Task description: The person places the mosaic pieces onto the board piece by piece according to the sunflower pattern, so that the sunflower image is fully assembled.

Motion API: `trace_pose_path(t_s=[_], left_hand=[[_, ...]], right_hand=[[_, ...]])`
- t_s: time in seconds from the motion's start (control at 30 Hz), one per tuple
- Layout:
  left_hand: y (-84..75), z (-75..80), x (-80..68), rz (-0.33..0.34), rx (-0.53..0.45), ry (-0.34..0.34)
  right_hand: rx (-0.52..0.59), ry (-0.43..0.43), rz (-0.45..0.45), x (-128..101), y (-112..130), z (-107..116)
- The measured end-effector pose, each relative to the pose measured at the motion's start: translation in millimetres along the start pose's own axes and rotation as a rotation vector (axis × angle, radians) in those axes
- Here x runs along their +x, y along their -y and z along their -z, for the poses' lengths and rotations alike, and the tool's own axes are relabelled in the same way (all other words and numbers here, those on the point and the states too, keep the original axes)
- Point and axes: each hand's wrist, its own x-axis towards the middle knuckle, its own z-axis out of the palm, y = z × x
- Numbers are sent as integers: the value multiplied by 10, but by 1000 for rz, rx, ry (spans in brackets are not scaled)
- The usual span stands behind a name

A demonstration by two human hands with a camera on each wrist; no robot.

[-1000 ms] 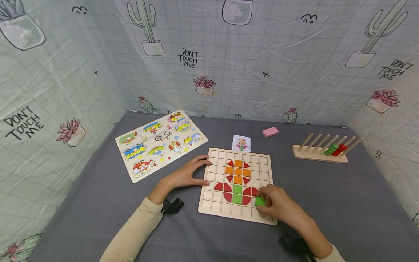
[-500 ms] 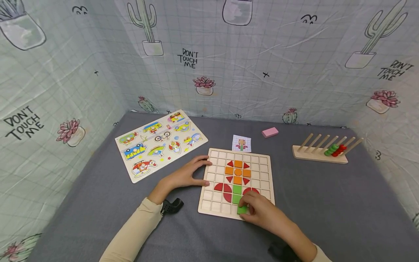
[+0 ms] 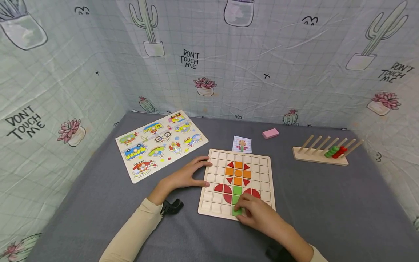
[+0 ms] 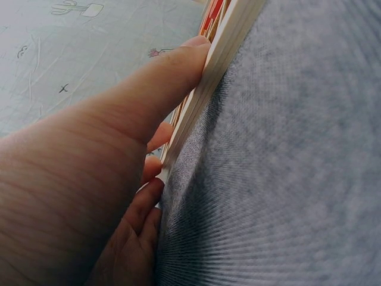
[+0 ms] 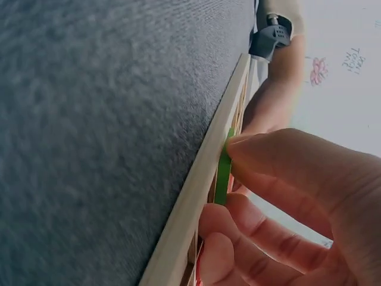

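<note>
A square wooden grid board lies on the grey cloth with a flower pattern of orange, red and green pieces. Thumb and fingers of my right hand pinch a green square at the bottom of the green column, near the board's front edge. In the right wrist view the green square appears edge-on, low in the grid beside the rim. My left hand rests with spread fingers on the board's left edge; its thumb touches the rim in the left wrist view. My right hand covers part of the lower right red pieces.
Behind the board lies a small pattern card, with a pink block to its right. A vehicle puzzle board is at the left. A peg stand with green and red beads stands at the right.
My right hand has carried the green square leftward from the board's right part to the bottom of the green column. The left hand has stayed at the board's edge.
</note>
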Motion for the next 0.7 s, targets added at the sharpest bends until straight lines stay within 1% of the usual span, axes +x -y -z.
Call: trace_pose_path(t_s=[0.2, 0.43, 0.57, 0.7], left_hand=[[0, -11, 5, -5, -6, -3], [-15, -6, -6, 0, -4, -2], [-8, -13, -7, -4, 1, -1], [-4, -6, -11, -2, -4, -1]], right_hand=[[-3, -2, 25, -9, -14, 4], [19, -11, 24, -19, -11, -1], [41, -60, 15, -22, -27, 16], [44, -120, 3, -4, -79, 102]])
